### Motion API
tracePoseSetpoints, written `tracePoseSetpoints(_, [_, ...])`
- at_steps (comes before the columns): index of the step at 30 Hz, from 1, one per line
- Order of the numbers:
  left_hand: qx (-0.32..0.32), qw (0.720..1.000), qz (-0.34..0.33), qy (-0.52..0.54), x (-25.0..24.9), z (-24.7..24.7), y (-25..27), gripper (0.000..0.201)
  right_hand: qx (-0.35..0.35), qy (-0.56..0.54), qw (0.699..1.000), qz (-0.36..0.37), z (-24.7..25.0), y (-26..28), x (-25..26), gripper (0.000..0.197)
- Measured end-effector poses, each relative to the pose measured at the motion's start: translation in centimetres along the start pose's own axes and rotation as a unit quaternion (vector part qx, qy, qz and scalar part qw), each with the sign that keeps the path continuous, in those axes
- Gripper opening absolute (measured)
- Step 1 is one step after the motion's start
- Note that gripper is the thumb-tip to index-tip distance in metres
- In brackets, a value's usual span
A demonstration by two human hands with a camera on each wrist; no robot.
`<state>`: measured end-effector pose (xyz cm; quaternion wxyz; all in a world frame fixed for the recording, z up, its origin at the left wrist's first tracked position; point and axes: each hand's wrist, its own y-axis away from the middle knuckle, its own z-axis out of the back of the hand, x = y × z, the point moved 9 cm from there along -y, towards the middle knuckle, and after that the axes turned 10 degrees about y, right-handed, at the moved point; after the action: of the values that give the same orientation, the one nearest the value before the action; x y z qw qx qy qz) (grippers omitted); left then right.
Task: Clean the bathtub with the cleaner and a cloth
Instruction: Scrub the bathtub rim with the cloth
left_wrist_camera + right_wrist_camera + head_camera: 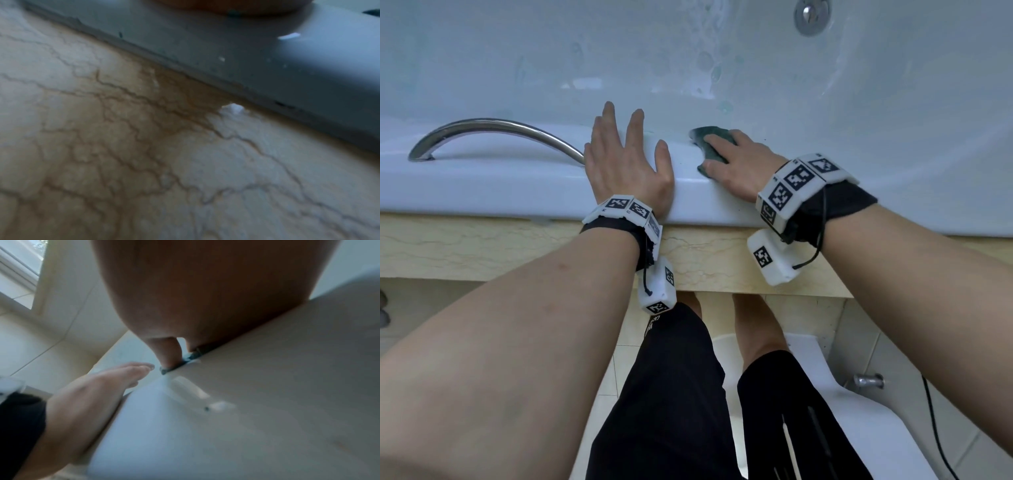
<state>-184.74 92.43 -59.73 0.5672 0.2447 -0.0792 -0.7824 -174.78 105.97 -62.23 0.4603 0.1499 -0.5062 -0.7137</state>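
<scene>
Bathtub rim (482, 192), left hand (626, 164) flat, empty, right hand (743, 168) pressing cloth (714, 153), handle (482, 122) only in head view

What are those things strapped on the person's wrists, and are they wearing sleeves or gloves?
No gloves or sleeves: both forearms are bare. The left hand and right hand each carry a black wrist strap ringed with white blocks printed with black-and-white square markers. A white marked box hangs under each wrist, joined by a thin black cable.
</scene>
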Motion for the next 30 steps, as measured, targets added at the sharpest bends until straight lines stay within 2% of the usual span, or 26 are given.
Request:
tracePoseSetpoints(8, [0.014, 1.000, -0.001, 0.001, 0.0, -0.2, 0.0, 0.060, 0.060, 0.014, 0.998, 0.001, -0.3, -3.3, 3.7, 0.059])
tracePoseSetpoints(13, [0.026, 1.000, 0.000, -0.003, 0.1, -0.4, 0.0, 0.060, 0.114, -0.005, 0.993, 0.004, -0.3, -2.1, -0.5, 0.050])
tracePoseSetpoints(17, [0.037, 0.999, -0.002, -0.011, 0.0, -0.5, -0.1, 0.060, 0.138, 0.004, 0.990, -0.020, -0.3, -1.5, -4.2, 0.043])
tracePoseSetpoints(23, [0.042, 0.999, 0.004, -0.011, -0.1, -0.5, -0.1, 0.061, 0.167, 0.018, 0.986, 0.011, -0.7, -3.8, -1.1, 0.044])
tracePoseSetpoints(30, [0.050, 0.999, 0.008, -0.020, 0.0, -0.7, -0.2, 0.063, 0.156, -0.058, 0.986, 0.003, -1.6, -4.8, -1.0, 0.048])
